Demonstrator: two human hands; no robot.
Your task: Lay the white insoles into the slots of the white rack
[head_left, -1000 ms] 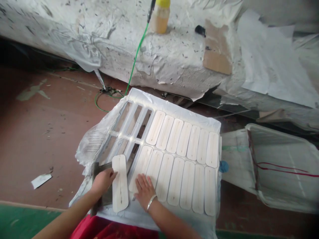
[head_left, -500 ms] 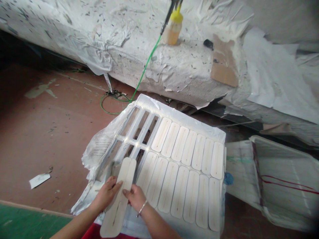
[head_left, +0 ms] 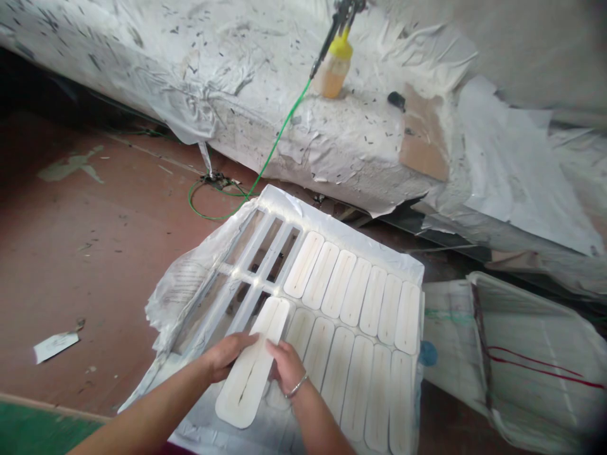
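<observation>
A long white panel with rounded corners and a thin dark line down its middle [head_left: 251, 373] is held above the slotted frame [head_left: 246, 276]. My left hand [head_left: 230, 357] grips its left edge with the thumb on top. On the opposite edge, my right hand [head_left: 287, 366], with a bracelet at the wrist, grips it too. Under both hands the fingers are partly hidden. Similar white panels [head_left: 341, 354] lie side by side in two rows on the frame's right part. Several slots at the frame's left show the floor through them.
A white covered bench [head_left: 303, 151] runs across the back. On it stands a spray gun [head_left: 334, 35] with a yellow-topped bottle [head_left: 336, 69] and a green hose [head_left: 279, 139]. A pale bin [head_left: 484, 379] lies at right; a white paper [head_left: 55, 346] is on the floor.
Both hands have moved the panel up and to the right, closer to the filled front row. The camera view has shifted slightly.
</observation>
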